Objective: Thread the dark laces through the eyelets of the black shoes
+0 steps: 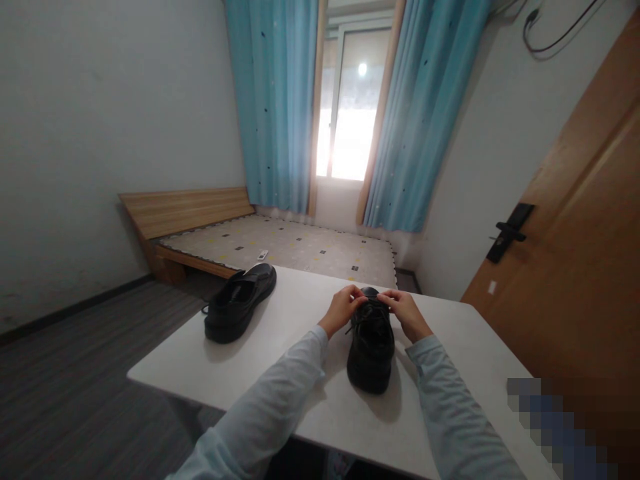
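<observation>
A black lace-up shoe [370,370] rests on the white table [300,393] in front of me, with its heel toward me and its toe pointing away. My left hand [344,309] is at the left side of its lacing, thumb and fingertips pinched together. From the right, my right hand [405,313] pinches at the same front part of the lacing. The thin black shoelace [370,311] is hard to make out between the fingertips. A second black shoe [240,303] stands apart on the table's left side, with a lace end sticking out at its left.
Beyond the table is a bed with a patterned mattress [300,243], a small white remote [263,255] and a wooden headboard [195,212]. Blue curtains [280,107] flank a bright window. A wooden door [565,200] with a black handle stands close at right.
</observation>
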`<state>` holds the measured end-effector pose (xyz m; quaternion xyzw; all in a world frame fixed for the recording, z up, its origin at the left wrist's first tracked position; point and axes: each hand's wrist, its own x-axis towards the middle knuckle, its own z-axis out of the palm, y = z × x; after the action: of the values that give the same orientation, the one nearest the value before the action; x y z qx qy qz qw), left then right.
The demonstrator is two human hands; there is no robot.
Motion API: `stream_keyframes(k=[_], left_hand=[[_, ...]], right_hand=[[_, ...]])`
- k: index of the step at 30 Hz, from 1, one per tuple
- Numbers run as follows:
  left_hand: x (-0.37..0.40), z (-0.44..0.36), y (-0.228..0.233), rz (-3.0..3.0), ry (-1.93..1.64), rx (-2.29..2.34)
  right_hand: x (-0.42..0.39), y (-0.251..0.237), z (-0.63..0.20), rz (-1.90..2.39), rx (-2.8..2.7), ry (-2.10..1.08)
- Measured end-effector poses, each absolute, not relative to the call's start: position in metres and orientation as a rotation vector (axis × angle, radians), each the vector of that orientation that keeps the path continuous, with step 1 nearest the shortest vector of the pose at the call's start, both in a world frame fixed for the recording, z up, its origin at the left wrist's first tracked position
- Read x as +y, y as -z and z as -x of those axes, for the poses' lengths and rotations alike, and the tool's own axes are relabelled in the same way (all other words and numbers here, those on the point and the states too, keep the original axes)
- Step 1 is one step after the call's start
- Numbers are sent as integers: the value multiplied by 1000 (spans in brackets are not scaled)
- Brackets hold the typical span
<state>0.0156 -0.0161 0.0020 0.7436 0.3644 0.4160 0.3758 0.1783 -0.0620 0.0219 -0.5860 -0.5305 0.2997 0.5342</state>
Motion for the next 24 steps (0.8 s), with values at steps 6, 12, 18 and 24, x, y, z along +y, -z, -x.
stream_keyframes(k=[6,12,18,24], left_hand=[[-16,-16,-1,-1920,-1067,986],[-11,-16,4,-1891,-1041,984],[-5,-14,9,-1828,-1009,964],[-2,-12,9,-1762,-955,961]], right_hand=[[-62,-21,-182,1414,-1218,-752],[-61,-15,-187,1425,-1178,-776],[-59,-10,-190,1416,-1188,-785],[-58,-6,-194,1420,-1202,-785]])
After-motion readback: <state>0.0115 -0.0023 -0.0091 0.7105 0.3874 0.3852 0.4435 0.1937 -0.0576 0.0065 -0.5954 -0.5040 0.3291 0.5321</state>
